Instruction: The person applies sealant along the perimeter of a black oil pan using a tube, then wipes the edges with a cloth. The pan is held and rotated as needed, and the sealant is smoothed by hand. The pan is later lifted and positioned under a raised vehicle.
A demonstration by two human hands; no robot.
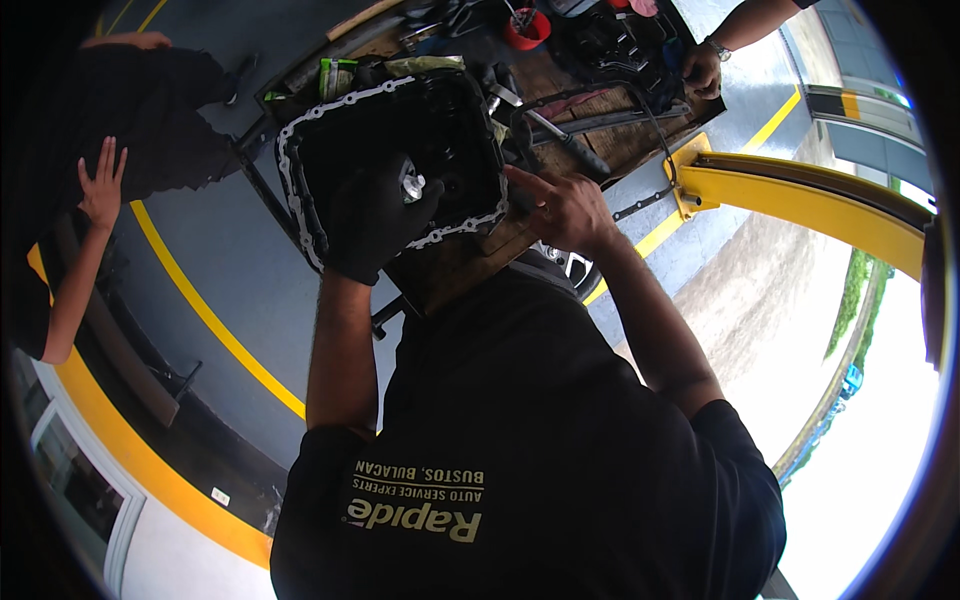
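Note:
A black oil pan lies open side up on the workbench, its flange carrying a bumpy grey bead that looks like sealant. Over the pan's near part is my left hand in a black glove. Its fingers are closed round a small object with a bright silver tip; the rest of it is hidden by the glove. My right hand is bare, at the pan's right edge. Its index finger stretches to the flange there and appears to touch it, while the other fingers are loosely bent and hold nothing I can see.
Right of the pan lie a dark-handled tool and a thin black gasket overhanging the wooden bench. Behind are a red cup and green packets. Other people's hands are on both sides. A yellow lift arm stands right.

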